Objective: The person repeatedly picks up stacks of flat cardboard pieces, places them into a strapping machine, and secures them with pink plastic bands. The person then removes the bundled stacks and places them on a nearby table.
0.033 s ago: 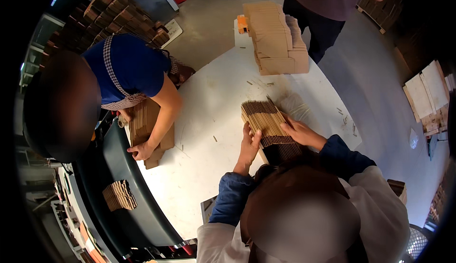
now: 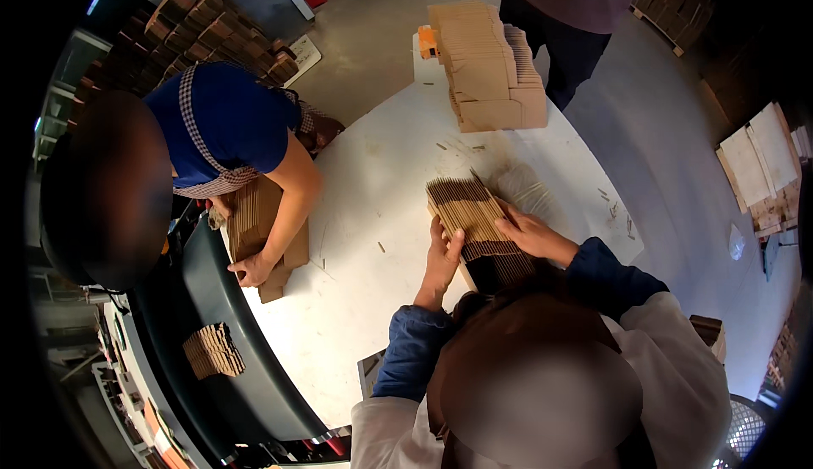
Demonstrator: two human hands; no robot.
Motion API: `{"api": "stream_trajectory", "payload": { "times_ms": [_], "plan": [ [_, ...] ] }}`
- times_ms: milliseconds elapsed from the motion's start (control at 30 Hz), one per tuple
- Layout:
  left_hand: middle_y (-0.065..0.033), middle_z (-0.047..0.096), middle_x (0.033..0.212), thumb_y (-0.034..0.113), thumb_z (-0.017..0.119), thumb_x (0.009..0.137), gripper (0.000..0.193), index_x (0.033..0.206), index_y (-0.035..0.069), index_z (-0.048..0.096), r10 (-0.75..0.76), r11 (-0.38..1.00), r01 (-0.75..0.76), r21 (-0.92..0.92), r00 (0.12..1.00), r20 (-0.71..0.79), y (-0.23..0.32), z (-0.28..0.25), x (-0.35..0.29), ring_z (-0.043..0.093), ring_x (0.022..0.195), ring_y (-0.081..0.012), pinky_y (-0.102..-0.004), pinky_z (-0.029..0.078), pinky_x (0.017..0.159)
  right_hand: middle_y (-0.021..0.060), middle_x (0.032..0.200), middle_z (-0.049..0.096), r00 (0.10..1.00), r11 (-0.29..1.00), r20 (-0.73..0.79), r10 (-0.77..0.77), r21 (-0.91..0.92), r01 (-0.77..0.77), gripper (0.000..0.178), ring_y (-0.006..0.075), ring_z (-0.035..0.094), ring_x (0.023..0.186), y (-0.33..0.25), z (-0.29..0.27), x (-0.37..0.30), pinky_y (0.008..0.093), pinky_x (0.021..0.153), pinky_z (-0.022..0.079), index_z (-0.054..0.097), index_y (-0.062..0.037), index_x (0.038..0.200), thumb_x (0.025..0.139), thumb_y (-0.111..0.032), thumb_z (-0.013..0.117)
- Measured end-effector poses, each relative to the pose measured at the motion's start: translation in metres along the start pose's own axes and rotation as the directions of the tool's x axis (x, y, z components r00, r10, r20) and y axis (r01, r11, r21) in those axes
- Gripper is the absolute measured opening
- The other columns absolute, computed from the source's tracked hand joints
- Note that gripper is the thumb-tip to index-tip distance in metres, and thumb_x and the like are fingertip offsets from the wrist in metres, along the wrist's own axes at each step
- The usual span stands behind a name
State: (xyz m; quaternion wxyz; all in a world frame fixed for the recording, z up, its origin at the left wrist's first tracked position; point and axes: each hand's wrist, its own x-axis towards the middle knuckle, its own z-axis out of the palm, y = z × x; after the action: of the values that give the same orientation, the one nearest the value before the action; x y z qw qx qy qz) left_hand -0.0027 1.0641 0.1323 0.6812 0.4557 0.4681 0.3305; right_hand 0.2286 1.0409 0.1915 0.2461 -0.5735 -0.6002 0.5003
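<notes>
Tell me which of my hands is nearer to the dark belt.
Left. Across the table from the belt, your left hand holds the left side of the cardboard bundle; your right hand is on its right, farther away.

Left hand, right hand half-curled

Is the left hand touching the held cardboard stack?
Touching: the head view shows the left hand gripping the held cardboard stack along its left side.

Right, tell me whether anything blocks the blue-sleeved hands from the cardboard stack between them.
Nothing visible does: the left hand and right hand both touch the cardboard stack directly, one on either side.
</notes>
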Motion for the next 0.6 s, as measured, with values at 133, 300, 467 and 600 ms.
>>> {"api": "stream_trajectory", "payload": {
  "times_ms": [133,300,467,600],
  "plan": [
    [-0.0247,0.031,0.152,0.04,0.062,0.097,0.09,0.155,0.0,0.007,-0.113,0.993,0.113,-0.015,0.993,0.027,0.023,-0.002,-0.003,0.046,0.132,-0.0331,-0.0378,0.043,0.104,0.0225,0.145,0.047,0.999,0.998,-0.016,0.048,-0.028,-0.048,0.065,0.0361,0.047,0.133,0.003,0.006,0.0,0.0382,0.108,0.038,0.029,-0.0056,0.153,0.104,-0.048,0.039],
    [-0.0238,0.036,0.149,0.036,0.063,0.097,0.088,0.154,-0.003,0.008,-0.106,0.994,0.105,0.026,0.994,0.028,0.033,-0.001,-0.003,0.049,0.129,-0.031,-0.0367,0.045,0.103,0.0234,0.119,0.061,0.996,0.996,-0.052,0.074,0.046,-0.071,0.058,0.0412,0.057,0.114,0.027,0.001,0.009,0.042,0.095,0.044,0.05,-0.0036,0.132,0.103,-0.052,0.038],
    [-0.0243,0.042,0.144,0.028,0.072,0.09,0.093,0.152,-0.005,0.011,0.096,0.99,-0.088,0.108,0.993,-0.068,0.045,0.012,0.003,0.051,0.127,-0.0318,-0.038,0.045,0.103,0.0245,0.101,0.064,0.999,0.995,-0.003,0.053,-0.083,-0.053,0.058,0.0421,0.061,0.098,0.035,-0.011,0.021,0.0429,0.084,0.047,0.058,-0.0003,0.115,0.102,-0.054,0.041],
    [-0.0331,0.027,0.15,0.039,0.084,0.075,0.113,0.151,-0.005,0.014,0.412,0.725,-0.166,0.668,0.883,-0.227,0.052,0.032,0.015,0.037,0.138,-0.0436,-0.045,0.04,0.109,0.0235,0.104,0.066,0.999,0.999,-0.007,-0.033,-0.036,0.033,0.061,0.0381,0.064,0.098,0.036,-0.007,0.024,0.0416,0.084,0.049,0.058,0.002,0.117,0.097,-0.055,0.053]
  ]
}}
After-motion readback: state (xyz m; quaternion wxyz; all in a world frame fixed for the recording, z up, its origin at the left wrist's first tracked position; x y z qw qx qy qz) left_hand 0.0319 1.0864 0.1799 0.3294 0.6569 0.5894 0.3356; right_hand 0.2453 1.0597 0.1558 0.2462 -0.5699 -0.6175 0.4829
